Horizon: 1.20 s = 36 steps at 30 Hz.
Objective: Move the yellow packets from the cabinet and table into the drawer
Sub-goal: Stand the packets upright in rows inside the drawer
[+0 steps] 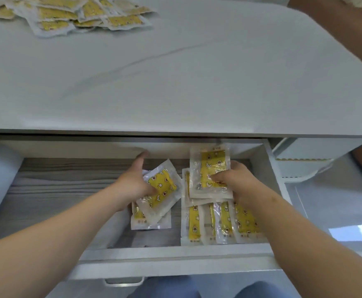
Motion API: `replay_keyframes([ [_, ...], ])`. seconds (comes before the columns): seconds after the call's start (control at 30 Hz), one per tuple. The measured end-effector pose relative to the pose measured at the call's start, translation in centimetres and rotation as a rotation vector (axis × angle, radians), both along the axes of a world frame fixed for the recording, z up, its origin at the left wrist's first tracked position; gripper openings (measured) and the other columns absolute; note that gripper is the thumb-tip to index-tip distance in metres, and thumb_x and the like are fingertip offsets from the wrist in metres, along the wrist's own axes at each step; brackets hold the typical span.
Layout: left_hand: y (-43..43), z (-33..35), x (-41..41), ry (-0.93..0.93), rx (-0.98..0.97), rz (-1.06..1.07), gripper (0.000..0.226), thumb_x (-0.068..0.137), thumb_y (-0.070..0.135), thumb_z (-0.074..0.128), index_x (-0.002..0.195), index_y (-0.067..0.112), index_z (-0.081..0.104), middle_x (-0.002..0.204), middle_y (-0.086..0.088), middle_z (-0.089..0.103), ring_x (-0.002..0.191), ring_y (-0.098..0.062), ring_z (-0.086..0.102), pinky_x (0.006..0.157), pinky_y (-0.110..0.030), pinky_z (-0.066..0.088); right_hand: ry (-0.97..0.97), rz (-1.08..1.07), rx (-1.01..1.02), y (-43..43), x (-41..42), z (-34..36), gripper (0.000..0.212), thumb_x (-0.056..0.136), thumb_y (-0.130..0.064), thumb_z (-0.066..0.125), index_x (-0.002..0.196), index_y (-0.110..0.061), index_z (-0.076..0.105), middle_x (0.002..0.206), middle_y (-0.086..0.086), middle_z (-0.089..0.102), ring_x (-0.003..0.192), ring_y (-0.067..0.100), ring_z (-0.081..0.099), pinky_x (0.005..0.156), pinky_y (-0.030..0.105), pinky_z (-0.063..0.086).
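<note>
Yellow packets (pixel 223 224) line the front right of the open drawer (pixel 175 252). Deeper in it, the left hand (pixel 132 183) grips a tilted packet (pixel 162 188) and the right hand (pixel 238 181) pinches an upright packet (pixel 212 164). Beyond the drawer, a packet pile (pixel 68 15) rests on the counter (pixel 197 72).

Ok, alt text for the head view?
Inside the open drawer, the left grip holds a yellow packet and the right grip holds a small stack, by a row of packets. A pile of packets lies far left on the table.
</note>
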<state>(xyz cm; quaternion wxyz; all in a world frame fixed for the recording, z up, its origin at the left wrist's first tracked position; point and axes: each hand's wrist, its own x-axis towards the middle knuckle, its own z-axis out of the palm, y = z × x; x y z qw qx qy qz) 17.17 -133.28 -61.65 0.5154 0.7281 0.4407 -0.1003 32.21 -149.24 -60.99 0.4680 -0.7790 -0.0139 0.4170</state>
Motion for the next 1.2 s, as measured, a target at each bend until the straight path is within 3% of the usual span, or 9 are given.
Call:
replay_keyframes([
  [0.07, -0.5, -0.5, 0.0, 0.141, 0.148, -0.216, 0.089, 0.077, 0.012, 0.073, 0.145, 0.033, 0.019, 0.131, -0.001, 0.049, 0.088, -0.021, 0.057, 0.07, -0.028, 0.049, -0.044, 0.033, -0.013, -0.1, 0.1, -0.2, 0.034, 0.082, 0.003, 0.066, 0.113, -0.008, 0.056, 0.105, 0.011, 0.066, 0.094, 0.026, 0.064, 0.088, 0.04, 0.051],
  [0.2, -1.1, -0.6, -0.2, 0.304, 0.265, -0.391, 0.076, 0.072, 0.028, 0.077, 0.135, 0.029, 0.034, 0.119, 0.0, 0.059, 0.086, -0.018, 0.057, 0.063, -0.025, 0.047, -0.1, 0.015, -0.03, -0.8, -0.1, 0.4, 0.028, 0.084, 0.0, 0.065, 0.109, -0.009, 0.056, 0.089, 0.006, 0.064, 0.074, 0.017, 0.061, 0.063, 0.027, 0.047],
  [0.37, -1.7, -1.0, -0.1, 0.297, 0.151, -0.42, 0.069, 0.072, 0.031, 0.078, 0.129, 0.026, 0.039, 0.117, 0.002, 0.061, 0.098, -0.019, 0.062, 0.08, -0.033, 0.055, -0.1, -0.081, -0.074, -1.6, 0.0, 1.0, 0.03, 0.084, -0.002, 0.065, 0.112, -0.005, 0.056, 0.105, 0.017, 0.065, 0.09, 0.031, 0.063, 0.085, 0.042, 0.052],
  [0.5, -0.7, -0.3, 0.0, 0.247, 0.152, -0.335, 0.037, 0.088, 0.021, 0.062, 0.121, 0.021, 0.046, 0.104, -0.001, 0.055, 0.09, -0.019, 0.054, 0.058, -0.024, 0.042, -0.109, -0.089, -0.087, -1.6, 0.3, 1.2, 0.03, 0.083, -0.001, 0.064, 0.111, -0.006, 0.056, 0.105, 0.017, 0.065, 0.091, 0.032, 0.062, 0.084, 0.041, 0.05],
  [0.63, 0.8, 0.3, -0.6, 0.173, 0.15, -0.27, 0.024, 0.088, 0.015, 0.061, 0.108, 0.02, 0.048, 0.105, -0.003, 0.055, 0.091, -0.02, 0.052, 0.062, -0.026, 0.04, -0.099, -0.117, -0.076, -1.7, 0.1, 1.2, 0.029, 0.083, 0.003, 0.062, 0.11, -0.005, 0.057, 0.104, 0.019, 0.065, 0.094, 0.035, 0.063, 0.085, 0.042, 0.051],
  [0.77, 2.3, 1.0, -0.3, 0.017, 0.089, -0.021, 0.024, 0.088, 0.014, 0.061, 0.108, 0.019, 0.049, 0.099, -0.004, 0.055, 0.088, -0.021, 0.054, 0.061, -0.026, 0.041, -0.099, -0.158, -0.044, -1.8, 0.3, 1.3, 0.024, 0.081, 0.006, 0.062, 0.1, -0.008, 0.058, 0.103, 0.02, 0.065, 0.096, 0.038, 0.063, 0.09, 0.049, 0.051],
  [0.9, 0.7, 0.4, 0.5, -0.077, -0.14, 0.08, 0.029, 0.086, 0.012, 0.064, 0.11, 0.019, 0.05, 0.109, -0.011, 0.061, 0.098, -0.03, 0.061, 0.082, -0.039, 0.053, -0.173, -0.185, -0.038, -2.1, 0.6, 1.5, 0.021, 0.081, 0.003, 0.062, 0.095, -0.01, 0.053, 0.099, 0.016, 0.062, 0.093, 0.034, 0.06, 0.088, 0.045, 0.05],
  [1.0, -1.5, -0.9, 0.9, -0.071, -0.181, 0.029, 0.028, 0.086, 0.007, 0.063, 0.105, 0.018, 0.047, 0.098, -0.008, 0.062, 0.084, -0.024, 0.062, 0.071, -0.036, 0.053, -0.245, -0.227, -0.027, -2.9, 0.8, 1.8, 0.024, 0.084, 0.0, 0.06, 0.103, -0.009, 0.049, 0.088, 0.007, 0.058, 0.081, 0.024, 0.055, 0.076, 0.036, 0.044],
  [1.2, -3.2, -1.3, 0.8, 0.064, -0.12, -0.251, 0.048, 0.08, 0.014, 0.073, 0.109, 0.026, 0.036, 0.087, 0.009, 0.057, 0.071, -0.009, 0.061, 0.054, -0.022, 0.052, -0.266, -0.277, 0.016, -3.4, 0.9, 1.9, 0.027, 0.086, -0.003, 0.06, 0.108, -0.006, 0.044, 0.091, 0.006, 0.054, 0.092, 0.026, 0.052, 0.078, 0.036, 0.04],
])
